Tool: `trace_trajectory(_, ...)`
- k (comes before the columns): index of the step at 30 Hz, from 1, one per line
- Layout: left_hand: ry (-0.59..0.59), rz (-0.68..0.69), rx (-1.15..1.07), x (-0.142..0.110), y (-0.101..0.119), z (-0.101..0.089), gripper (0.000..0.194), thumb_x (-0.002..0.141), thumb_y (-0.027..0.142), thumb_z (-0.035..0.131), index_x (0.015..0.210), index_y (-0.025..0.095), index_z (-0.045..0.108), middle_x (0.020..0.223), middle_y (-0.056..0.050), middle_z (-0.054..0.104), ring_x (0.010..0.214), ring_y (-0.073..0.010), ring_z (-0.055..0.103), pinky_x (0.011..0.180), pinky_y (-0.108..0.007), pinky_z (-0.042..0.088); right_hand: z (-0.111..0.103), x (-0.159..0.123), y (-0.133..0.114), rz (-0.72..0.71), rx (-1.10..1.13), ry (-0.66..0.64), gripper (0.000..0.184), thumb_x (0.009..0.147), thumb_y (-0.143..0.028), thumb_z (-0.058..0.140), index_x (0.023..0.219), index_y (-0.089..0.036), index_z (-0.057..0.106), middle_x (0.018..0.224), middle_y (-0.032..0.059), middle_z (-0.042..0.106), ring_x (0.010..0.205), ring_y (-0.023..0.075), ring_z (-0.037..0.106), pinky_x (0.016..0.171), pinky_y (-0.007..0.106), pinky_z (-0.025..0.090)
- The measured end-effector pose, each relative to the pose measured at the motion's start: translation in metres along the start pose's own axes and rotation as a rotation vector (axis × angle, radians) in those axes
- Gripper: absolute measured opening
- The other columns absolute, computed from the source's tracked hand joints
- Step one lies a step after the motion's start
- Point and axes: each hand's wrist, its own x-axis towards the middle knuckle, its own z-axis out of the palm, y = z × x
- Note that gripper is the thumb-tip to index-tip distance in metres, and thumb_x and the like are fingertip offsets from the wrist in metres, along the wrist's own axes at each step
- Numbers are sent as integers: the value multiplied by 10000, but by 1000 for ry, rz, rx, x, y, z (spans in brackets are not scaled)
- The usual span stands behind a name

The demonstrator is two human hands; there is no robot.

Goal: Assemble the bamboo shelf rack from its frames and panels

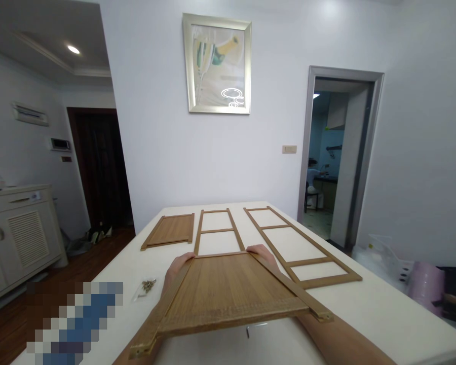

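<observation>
I'm watching from afar as both hands are holding the slatted wooden panel [228,289], which is sitting above the near part of the white table [387,314] with the forearms running beneath it. The left hand [181,261] is curling around the far left corner and the right hand [263,252] around the far right one, each closed about as far as the wood's thickness seems to allow; their undersides are hidden, so I'm not able to tell how the fingers are pressing. For good handling, I'm aiming for even pressure at both corners, since the near end is going unsupported and could be dipping or twisting. I'm also minding the hex key [256,326] below the near edge (an easy thing to knock), the bag of screws [147,287] to the left, and the two-opening frame [216,230] lying just beyond the fingertips.
</observation>
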Motion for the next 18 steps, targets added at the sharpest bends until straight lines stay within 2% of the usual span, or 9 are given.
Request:
trace_trajectory(5,-34,10,29,2,2,-4,428,683,386,551,1027,186,708,1092,-88,704,1088,-300,617,951,-373,475,0,0,6,18,8,2,365,737,-311,577,1089,-244,648,1072,76,656,1045,282,596,955,406,454)
trace_trajectory(7,-15,-25,52,3,6,-2,388,699,384,536,988,190,708,1044,-89,713,1041,-284,631,932,-372,476,2,2,14,50,7,13,305,766,-311,566,1044,-230,660,1034,91,670,1008,287,608,924,404,466)
trace_trajectory(10,46,-124,115,2,12,4,307,779,434,507,859,198,686,865,-79,718,827,-260,649,800,-378,486,8,7,22,103,-32,39,186,840,-316,517,928,-220,650,960,91,678,920,271,612,854,409,474)
trace_trajectory(12,42,-183,126,1,15,8,307,802,482,516,812,206,651,775,-48,703,701,-226,622,700,-341,470,11,8,22,137,-76,57,146,860,-329,514,864,-219,610,900,75,666,847,246,596,787,383,470)
trace_trajectory(18,1,-239,111,1,12,11,297,799,502,521,754,217,592,683,4,651,669,-188,589,635,-270,423,14,7,16,243,-66,34,169,859,-374,528,792,-222,496,771,24,616,702,184,528,643,299,410)
